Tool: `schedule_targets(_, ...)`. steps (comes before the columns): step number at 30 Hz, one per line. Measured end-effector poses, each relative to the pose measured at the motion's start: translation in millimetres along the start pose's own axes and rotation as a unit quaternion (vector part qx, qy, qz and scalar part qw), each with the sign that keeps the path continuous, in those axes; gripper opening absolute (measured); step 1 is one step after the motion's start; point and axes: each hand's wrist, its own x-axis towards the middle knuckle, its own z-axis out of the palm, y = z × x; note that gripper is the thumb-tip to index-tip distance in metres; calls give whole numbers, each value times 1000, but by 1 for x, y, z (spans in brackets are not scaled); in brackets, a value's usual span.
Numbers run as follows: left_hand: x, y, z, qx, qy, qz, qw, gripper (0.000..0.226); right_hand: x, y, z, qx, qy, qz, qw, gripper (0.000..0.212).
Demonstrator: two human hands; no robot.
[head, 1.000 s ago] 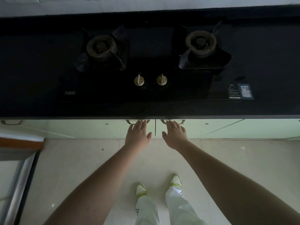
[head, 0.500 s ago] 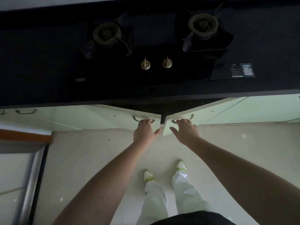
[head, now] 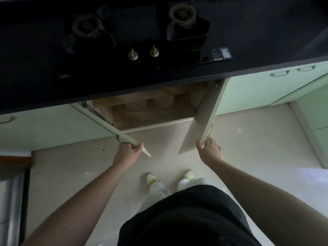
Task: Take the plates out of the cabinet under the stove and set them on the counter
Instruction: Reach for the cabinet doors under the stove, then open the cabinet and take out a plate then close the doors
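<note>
Left hand [head: 128, 151] grips the free edge of the left door [head: 106, 123], fingers curled over its top and thumb on the near face. Right hand [head: 209, 150] is at the free edge of the right door [head: 202, 118], thumb on the inner face, fingers behind — a loose hold as far as the angle shows. Both doors stand swung out toward the person, and the cabinet [head: 152, 119] under the stove [head: 134, 41] is open between them.

Inside, on the shelf: pale rounded stacks [head: 150, 102], likely the plates, though the interior is dim and blurred. They lie straight ahead of both hands and deeper in, below the counter [head: 266, 50] edge — roughly midway between the hands, neither clearly nearer. Reaching them should mean letting go and bending in.
</note>
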Motion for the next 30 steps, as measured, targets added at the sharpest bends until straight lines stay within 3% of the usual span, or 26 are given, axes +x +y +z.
schedule_targets(2, -8, 0, 0, 29, 18, -12, 999, 70, -13, 9, 0, 60, 49, 31, 997, 64)
schedule_targets(5, -20, 7, 3, 66, 109, -33, 991, 69, -21, 31, -4, -62, 113, -51, 990, 72)
schedule_targets(7, -28, 14, 5, 50, 166, -50, 984, 78, -16, 49, -10, -173, 76, -116, 975, 70)
schedule_targets(9, -28, 15, 6, 73, 197, -21, 977, 85, -12, 66, -17, -233, 38, -122, 964, 65)
schedule_targets(13, -14, 17, 12, 199, 112, 89, 969, 39, -8, 90, -33, -303, -10, -85, 949, 66)
schedule_targets(20, -21, 11, 10, 286, 34, 95, 953, 44, -5, 110, -60, -249, -29, 58, 966, 70)
schedule_targets(30, -59, 7, 3, 373, -4, 50, 927, 49, -6, 77, -65, -162, -8, -87, 983, 67)
